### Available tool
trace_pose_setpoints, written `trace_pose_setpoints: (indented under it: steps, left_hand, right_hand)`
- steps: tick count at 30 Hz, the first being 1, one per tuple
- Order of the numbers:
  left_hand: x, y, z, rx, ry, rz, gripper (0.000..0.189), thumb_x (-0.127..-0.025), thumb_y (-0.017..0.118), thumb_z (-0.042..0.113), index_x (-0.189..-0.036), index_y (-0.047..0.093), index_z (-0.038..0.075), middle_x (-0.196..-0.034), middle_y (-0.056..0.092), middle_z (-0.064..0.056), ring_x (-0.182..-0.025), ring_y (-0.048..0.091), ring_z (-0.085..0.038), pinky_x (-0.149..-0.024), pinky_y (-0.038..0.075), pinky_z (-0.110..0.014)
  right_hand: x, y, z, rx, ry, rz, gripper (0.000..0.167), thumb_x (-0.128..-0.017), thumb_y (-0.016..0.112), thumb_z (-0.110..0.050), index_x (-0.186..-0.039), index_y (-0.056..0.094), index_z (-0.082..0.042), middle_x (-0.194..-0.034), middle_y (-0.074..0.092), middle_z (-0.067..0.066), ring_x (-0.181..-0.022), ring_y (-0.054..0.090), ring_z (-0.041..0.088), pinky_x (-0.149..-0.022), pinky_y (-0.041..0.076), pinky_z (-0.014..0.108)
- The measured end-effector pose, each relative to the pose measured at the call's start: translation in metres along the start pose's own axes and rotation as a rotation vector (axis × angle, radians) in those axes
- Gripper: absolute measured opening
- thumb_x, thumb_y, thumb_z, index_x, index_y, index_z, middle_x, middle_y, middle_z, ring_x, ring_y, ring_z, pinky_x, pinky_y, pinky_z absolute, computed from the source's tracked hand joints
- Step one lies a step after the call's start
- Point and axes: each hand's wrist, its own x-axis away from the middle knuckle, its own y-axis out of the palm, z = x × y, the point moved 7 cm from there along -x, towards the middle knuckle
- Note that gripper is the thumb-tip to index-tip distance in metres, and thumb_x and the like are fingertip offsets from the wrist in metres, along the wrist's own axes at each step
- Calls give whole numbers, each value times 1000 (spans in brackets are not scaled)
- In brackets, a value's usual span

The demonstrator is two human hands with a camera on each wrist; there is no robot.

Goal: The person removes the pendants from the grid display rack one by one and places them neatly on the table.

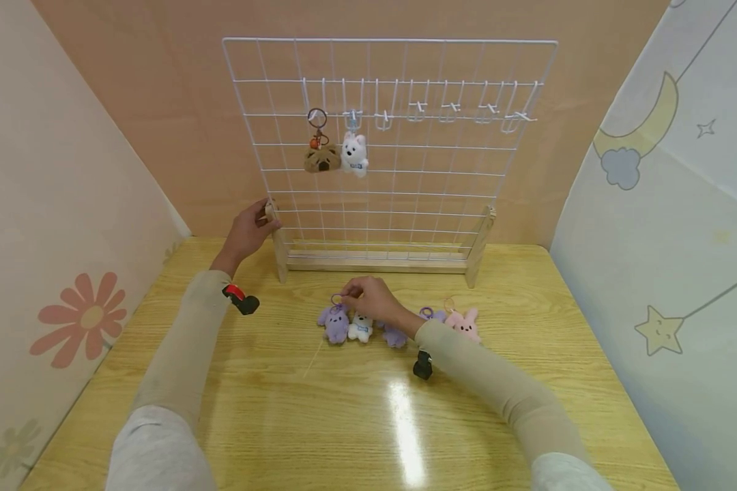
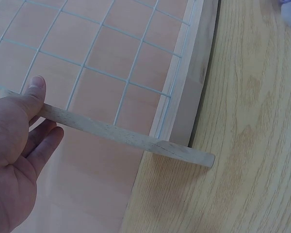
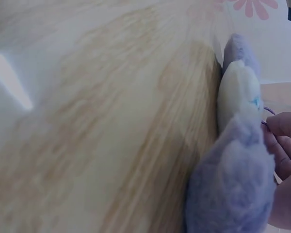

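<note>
My left hand (image 1: pixel 248 228) grips the upper part of the rack's left wooden leg (image 2: pixel 126 136), thumb on one face and fingers on the other. With my right hand (image 1: pixel 374 300) I pinch the purple ring (image 1: pixel 337 299) of the leftmost lilac plush keychain (image 1: pixel 336 326); that ring also shows at the fingertips in the right wrist view. Close beside it lies a white plush keychain (image 1: pixel 360 329), partly under my hand. Another lilac plush (image 3: pixel 233 179) lies below the wrist, and a pink bunny plush (image 1: pixel 465 324) is farther right, partly behind the sleeve.
A white wire grid (image 1: pixel 393 157) stands on a wooden base (image 1: pixel 374 262) at the table's back. From its hooks hang a brown plush keychain (image 1: pixel 321 159) and a white plush dog (image 1: pixel 355 155). Several bare hooks (image 1: pixel 451 109) continue rightward. Patterned panels flank the table (image 1: pixel 270 423).
</note>
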Motion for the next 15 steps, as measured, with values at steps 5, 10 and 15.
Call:
trace_pose_setpoints:
  steps: [5,10,15]
  left_hand:
    - [2,1,3,-1,3,-7,66,-106,56,15,-161,23,-1,-159,33,-30,-144,38,-48,-113,41,-58]
    - [2,1,5,3,4,-4,64,-106,56,12,-160,24,-3,-158,35,-31,-143,40,-47,-113,42,-57]
    - [-6,0,-9,5,-1,5,64,-106,56,13,-160,25,-2,-159,35,-29,-144,40,-45,-113,42,-56]
  right_hand:
    - [-2,3,4,7,-16,6,10,-97,73,-15,-102,77,-8,-91,76,2,-79,69,10,-66,57,24]
    - [-5,7,6,47,-35,14,10,-96,74,-15,-100,78,-7,-92,77,2,-78,69,8,-66,57,23]
    - [-6,6,5,60,-37,2,15,-96,74,-15,-104,79,-4,-94,78,5,-79,71,10,-70,59,25]
